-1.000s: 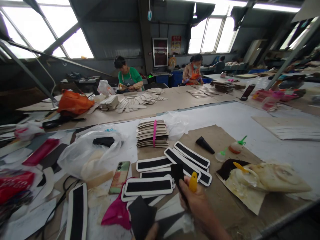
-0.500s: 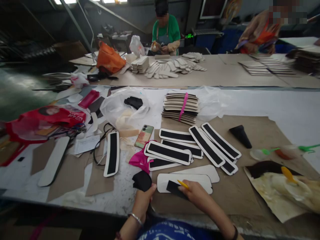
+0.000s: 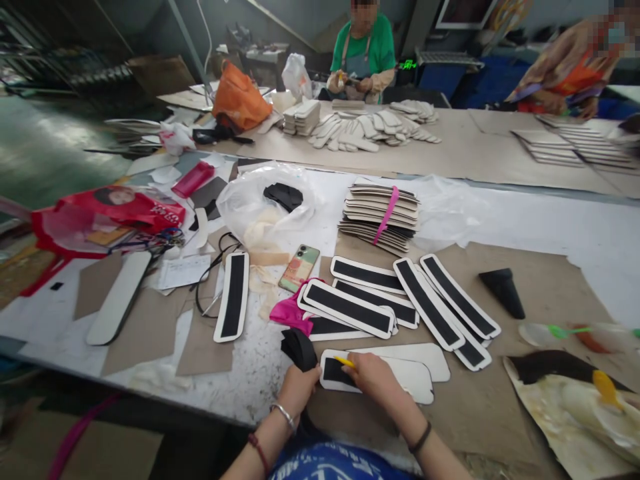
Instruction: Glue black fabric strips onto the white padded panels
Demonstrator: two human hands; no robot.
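Observation:
My left hand (image 3: 300, 388) is closed round a stack of black strips (image 3: 299, 348) that fan out beyond its fingers. Its fingertips come close to the left end of a white curved panel (image 3: 413, 381). Over that panel, my right hand (image 3: 376, 377) grips a thin yellow tool (image 3: 344, 361), its working end pointing left. Under the right fingers lies a single black strip (image 3: 332, 371), along the left part of the panel; the hand hides its other end. A second white panel (image 3: 436, 360) lies partly beneath the first.
Several white panels with black strips (image 3: 350, 308) overlap behind my hands, beside a phone (image 3: 299, 268). Farther back is a stack tied with pink band (image 3: 380, 212). A black cone (image 3: 503, 292) and a glue-smeared sheet (image 3: 545, 407) lie right. Two people work at the far table.
The single black strip has moved up and left from a slanted position over the panel's lower edge and now lies along the panel. My right hand moved with it. The camera view has shifted.

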